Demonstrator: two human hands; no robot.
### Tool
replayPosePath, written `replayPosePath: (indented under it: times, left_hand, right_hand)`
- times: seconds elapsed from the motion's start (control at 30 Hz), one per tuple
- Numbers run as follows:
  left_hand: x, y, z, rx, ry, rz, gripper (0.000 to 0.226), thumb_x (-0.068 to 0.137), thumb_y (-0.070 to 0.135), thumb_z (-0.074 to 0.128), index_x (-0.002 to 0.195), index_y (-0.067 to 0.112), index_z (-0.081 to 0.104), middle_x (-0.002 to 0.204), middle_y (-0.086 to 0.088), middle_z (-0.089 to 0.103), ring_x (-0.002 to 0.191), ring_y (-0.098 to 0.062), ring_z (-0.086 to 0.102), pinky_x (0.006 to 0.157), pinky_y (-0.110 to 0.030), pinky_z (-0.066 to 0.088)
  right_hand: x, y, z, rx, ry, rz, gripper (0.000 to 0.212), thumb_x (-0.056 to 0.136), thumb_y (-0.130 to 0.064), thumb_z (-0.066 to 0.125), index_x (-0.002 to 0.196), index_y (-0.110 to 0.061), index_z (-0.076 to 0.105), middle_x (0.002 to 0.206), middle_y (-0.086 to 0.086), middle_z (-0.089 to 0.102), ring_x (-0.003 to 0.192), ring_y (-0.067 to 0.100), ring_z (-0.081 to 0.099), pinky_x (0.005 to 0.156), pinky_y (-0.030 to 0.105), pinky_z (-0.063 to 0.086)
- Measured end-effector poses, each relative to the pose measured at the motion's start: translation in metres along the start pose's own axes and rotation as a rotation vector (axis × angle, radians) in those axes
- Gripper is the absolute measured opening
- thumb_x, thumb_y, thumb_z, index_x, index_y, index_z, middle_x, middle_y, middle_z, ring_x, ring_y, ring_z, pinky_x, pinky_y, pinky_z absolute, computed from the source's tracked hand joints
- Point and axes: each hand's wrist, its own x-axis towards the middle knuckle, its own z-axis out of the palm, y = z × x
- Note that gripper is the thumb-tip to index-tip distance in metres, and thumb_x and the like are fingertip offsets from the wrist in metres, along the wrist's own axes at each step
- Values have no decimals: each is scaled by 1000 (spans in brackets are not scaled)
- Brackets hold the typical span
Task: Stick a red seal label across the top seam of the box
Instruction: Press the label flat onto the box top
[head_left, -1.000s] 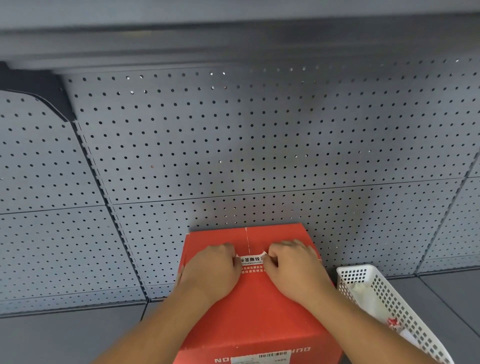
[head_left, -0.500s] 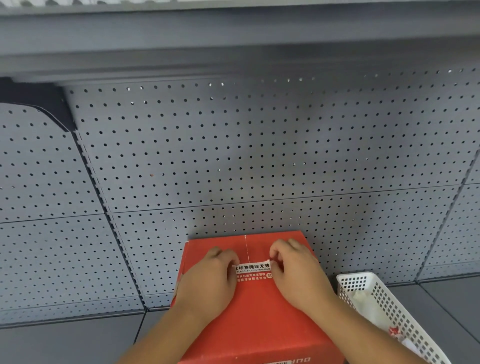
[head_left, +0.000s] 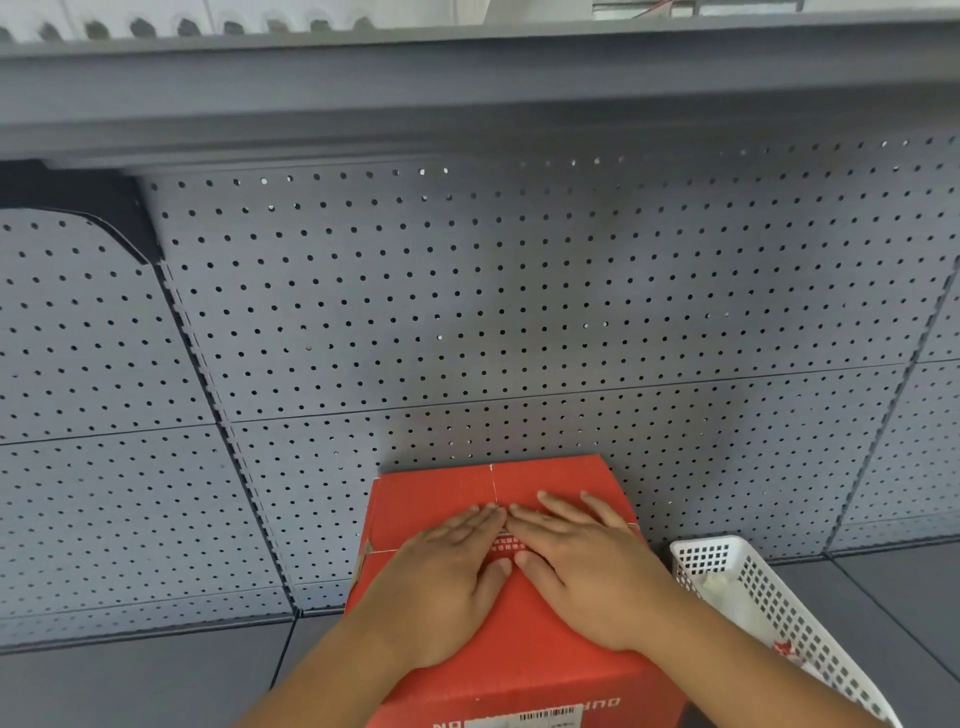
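A red cardboard box (head_left: 524, 644) stands on the grey shelf against the pegboard, its top seam running away from me. Both of my hands lie flat on its top with fingers stretched out. My left hand (head_left: 447, 577) rests left of the seam, my right hand (head_left: 582, 561) right of it, fingertips nearly touching. Between them only a small strip of the red seal label (head_left: 503, 550) with white print shows, lying across the seam; the hands hide the rest of it.
A white perforated plastic basket (head_left: 769, 597) stands right of the box, close to my right forearm, with white and red bits inside. A grey pegboard wall (head_left: 467, 312) rises behind, and a shelf (head_left: 467, 88) overhangs above.
My hands went from pinching the label's ends with curled fingers to lying flat over it. The label, earlier plainly readable, is now mostly covered. The view tilted upward a little.
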Motion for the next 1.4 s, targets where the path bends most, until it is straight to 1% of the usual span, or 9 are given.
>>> replayPosePath:
  times: [0.1, 0.23, 0.37, 0.5, 0.67, 0.8, 1.03, 1.3, 1.4]
  left_hand:
    - [-7, -1, -1, 106, -7, -23, 67, 103, 62, 19, 162, 33, 5, 171, 14, 3, 153, 0, -1, 123, -27, -5]
    - [-16, -5, -3, 139, 26, -52, 67, 102, 62, 17, 161, 35, 3, 170, 16, 1, 150, 4, -6, 119, -25, -8]
    - [-20, -3, -1, 149, 75, -66, 68, 102, 63, 19, 161, 34, 7, 170, 16, 6, 154, 1, 1, 117, -25, -8]
    - [-17, -3, -1, 157, 81, -70, 70, 101, 64, 21, 161, 31, 12, 171, 14, 11, 155, -3, 6, 117, -25, -5]
    - [-14, -1, -2, 91, 27, 35, 67, 98, 58, 17, 161, 36, 13, 170, 14, 13, 154, -2, 5, 126, -29, -1]
    - [-14, 8, 0, 20, 14, 83, 62, 104, 56, 26, 161, 34, 14, 170, 16, 11, 153, 1, 5, 121, -21, -6]
    - [-22, 7, 0, 48, -44, 99, 79, 90, 70, 2, 161, 37, 7, 167, 20, 0, 151, 7, -7, 123, -23, -9]
    - [-42, -11, 5, 30, 30, 29, 82, 87, 75, -9, 159, 41, 11, 165, 25, 4, 149, 11, -8, 122, -21, -9]
    - [-48, -15, 9, 23, 93, 7, 89, 86, 76, -11, 158, 36, 23, 164, 23, 15, 152, 4, 5, 125, -24, 3]
  right_hand:
    - [-5, 5, -1, -14, -30, 58, 60, 101, -59, 13, 157, -39, 17, 164, -25, 14, 151, -1, 2, 124, 46, -3]
    - [-11, 5, 0, -10, 35, 125, 61, 101, -60, 15, 156, -37, 25, 163, -23, 23, 151, 1, 8, 125, 45, 2]
    - [-13, 2, 0, -25, 111, 176, 62, 100, -59, 22, 153, -31, 36, 160, -16, 35, 151, 9, 18, 125, 41, 9]
    - [-14, 2, -2, -13, 131, 180, 61, 100, -60, 24, 152, -31, 37, 160, -15, 37, 149, 9, 21, 124, 38, 11]
    - [-15, 1, -4, 11, 100, 59, 59, 101, -59, 22, 154, -35, 31, 162, -18, 30, 150, 1, 12, 124, 35, 3]
    - [-22, -5, -5, 18, 24, 3, 60, 102, -58, 20, 157, -33, 25, 165, -20, 20, 150, -3, 1, 124, 36, 0]
    - [-40, -4, -6, -55, -72, -2, 75, 94, -74, 13, 159, -37, 3, 164, -26, -2, 147, -5, -17, 123, 43, -9]
    - [-47, -3, -4, -51, 3, 34, 74, 94, -71, 13, 159, -35, 9, 165, -23, 5, 149, -2, -15, 122, 41, -9]
    - [-47, -3, -4, -51, 32, 32, 74, 96, -69, 16, 159, -32, 13, 166, -20, 9, 150, 0, -11, 121, 40, -9]
